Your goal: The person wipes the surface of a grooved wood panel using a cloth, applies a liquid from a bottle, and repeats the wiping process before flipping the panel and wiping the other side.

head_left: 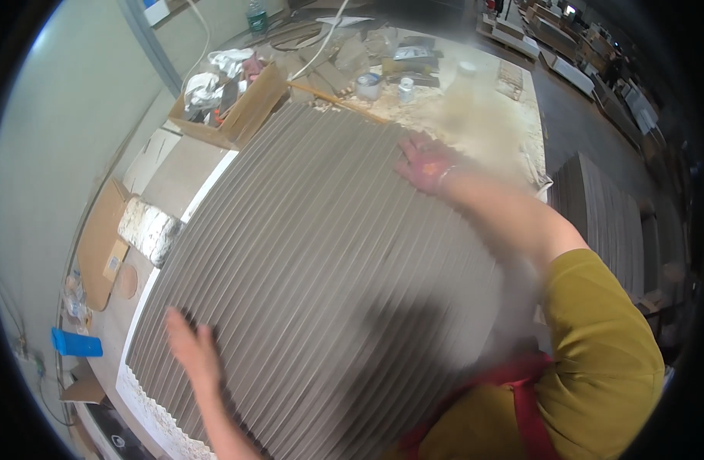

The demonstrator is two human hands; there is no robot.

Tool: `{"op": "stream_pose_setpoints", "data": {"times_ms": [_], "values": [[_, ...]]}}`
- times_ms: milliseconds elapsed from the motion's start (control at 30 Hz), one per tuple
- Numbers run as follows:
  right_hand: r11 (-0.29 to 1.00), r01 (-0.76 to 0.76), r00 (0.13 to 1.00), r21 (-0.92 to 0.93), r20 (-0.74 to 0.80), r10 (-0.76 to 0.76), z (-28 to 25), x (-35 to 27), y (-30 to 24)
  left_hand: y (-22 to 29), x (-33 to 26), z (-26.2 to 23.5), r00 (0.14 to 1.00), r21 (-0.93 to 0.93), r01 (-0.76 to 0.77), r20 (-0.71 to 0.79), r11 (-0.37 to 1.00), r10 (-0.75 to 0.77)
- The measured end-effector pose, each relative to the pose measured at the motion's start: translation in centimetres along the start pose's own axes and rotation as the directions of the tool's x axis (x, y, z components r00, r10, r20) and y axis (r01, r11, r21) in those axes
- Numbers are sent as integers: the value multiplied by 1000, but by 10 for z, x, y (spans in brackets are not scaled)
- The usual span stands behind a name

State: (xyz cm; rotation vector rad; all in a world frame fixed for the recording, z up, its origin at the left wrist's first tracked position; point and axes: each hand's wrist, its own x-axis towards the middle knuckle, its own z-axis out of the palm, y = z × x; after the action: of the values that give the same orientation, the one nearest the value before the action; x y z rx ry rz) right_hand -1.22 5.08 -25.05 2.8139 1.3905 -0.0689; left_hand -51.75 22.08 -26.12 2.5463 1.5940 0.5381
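Note:
A broad layer of long grey strips (291, 230) lies side by side before me, making a ribbed surface that slants across the worktable. My left hand (191, 349) is bare and rests near the left edge of the strips, thumb apart from the straight fingers, holding nothing. At the far right, my right hand (425, 165) wears a pinkish glove. Its spread fingers touch the ends of the strips at the far right corner. My shadow darkens the strips' near part.
Left of the strips stand a crumpled white roll (149, 230), a cardboard piece (103, 245) and a blue container (77, 343). An open cardboard box (248, 111) of rags sits behind. Farther back are a wooden stick (337, 101), a small bottle (406, 90), a tub (368, 86) and stacked panels (597, 215) at right.

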Motion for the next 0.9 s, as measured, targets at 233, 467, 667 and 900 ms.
{"op": "stream_pose_setpoints", "data": {"times_ms": [233, 467, 667, 900], "values": [[993, 14, 999, 120, -54, -8, 7, 4, 4, 30, -15, 9, 981, 206, -2, 189, 979, -38], [985, 49, 999, 165, 2, -50, -6, 3, 17, 147, -75, 28, 964, 162, 54, 250, 985, -94], [737, 404, 913, 541, -187, -363, -65, -56, 144, 256, -173, 7, 946, 38, -2, 324, 999, -10], [905, 336, 925, 262, -273, -265, 12, -124, 296, 332, -251, -3, 890, 40, -1, 455, 999, -17]]}}
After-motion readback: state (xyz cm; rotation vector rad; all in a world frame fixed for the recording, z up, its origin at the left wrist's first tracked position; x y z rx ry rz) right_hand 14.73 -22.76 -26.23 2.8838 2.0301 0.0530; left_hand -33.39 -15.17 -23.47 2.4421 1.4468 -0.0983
